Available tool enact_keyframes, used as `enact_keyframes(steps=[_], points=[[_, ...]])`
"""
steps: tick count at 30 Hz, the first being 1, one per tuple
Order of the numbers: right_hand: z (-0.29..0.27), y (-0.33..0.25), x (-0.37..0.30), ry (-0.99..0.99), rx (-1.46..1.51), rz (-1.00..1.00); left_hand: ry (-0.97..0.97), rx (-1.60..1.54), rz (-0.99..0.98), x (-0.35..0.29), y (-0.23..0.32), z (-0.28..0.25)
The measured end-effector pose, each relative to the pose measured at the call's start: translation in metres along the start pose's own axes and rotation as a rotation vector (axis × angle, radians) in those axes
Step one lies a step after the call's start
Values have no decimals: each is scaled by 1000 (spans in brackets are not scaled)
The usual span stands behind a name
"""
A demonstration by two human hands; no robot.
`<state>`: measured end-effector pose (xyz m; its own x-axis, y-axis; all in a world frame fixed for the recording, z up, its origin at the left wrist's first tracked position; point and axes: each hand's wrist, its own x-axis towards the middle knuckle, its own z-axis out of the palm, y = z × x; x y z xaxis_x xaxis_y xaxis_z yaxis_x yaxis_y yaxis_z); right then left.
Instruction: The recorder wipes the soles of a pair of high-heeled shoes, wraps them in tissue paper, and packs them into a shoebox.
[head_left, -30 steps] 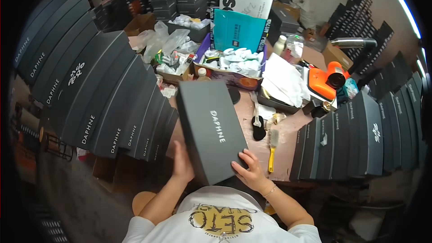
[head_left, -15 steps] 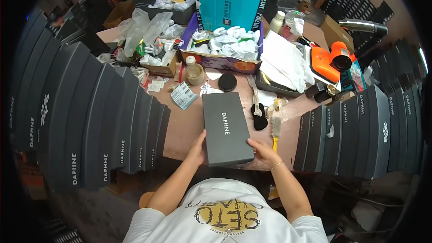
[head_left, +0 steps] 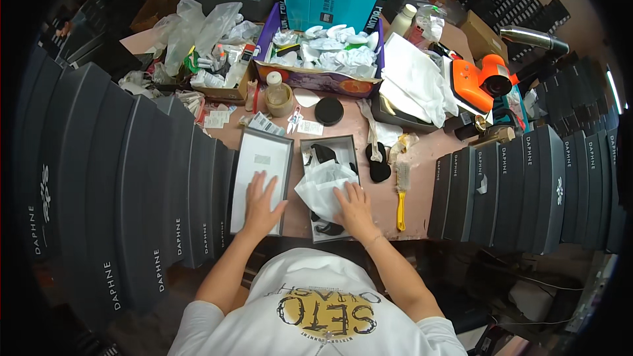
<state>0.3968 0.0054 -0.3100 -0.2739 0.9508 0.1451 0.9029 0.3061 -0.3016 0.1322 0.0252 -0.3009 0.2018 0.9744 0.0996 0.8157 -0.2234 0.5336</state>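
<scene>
The dark grey shoebox [head_left: 351,148] stands uncovered in front of me, its white inside showing. White tissue paper [head_left: 321,188] lies crumpled in it, over black shoes [head_left: 323,153] that show only in part. My right hand [head_left: 357,212] rests on the tissue paper with fingers stretched out. To the left of the box, the lid [head_left: 262,144] lies with its white inner side up and a small pale label in it. Over that lid my left hand [head_left: 262,206] is spread, fingers apart, gripping nothing.
Tall stacks of dark shoeboxes flank me, at left [head_left: 142,184] and right [head_left: 527,188]. A yellow-handled brush [head_left: 401,204] and black pad [head_left: 378,163] lie right of the box. Behind are a jar [head_left: 278,97], black round lid [head_left: 328,111], purple carton [head_left: 323,78] and orange device [head_left: 471,86].
The shoebox was closed and held between both hands. Now its lid lies upturned on the left, the box is uncovered, and my right hand has moved onto the tissue paper.
</scene>
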Motion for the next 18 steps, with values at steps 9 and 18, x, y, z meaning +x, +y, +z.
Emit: enact_keyframes(steps=[9, 18], points=[[16, 117, -72, 331, 1041, 863, -223, -78, 192, 52, 45, 65], [-30, 40, -46, 233, 573, 261, -486, 2, -401, 105, 66, 130]])
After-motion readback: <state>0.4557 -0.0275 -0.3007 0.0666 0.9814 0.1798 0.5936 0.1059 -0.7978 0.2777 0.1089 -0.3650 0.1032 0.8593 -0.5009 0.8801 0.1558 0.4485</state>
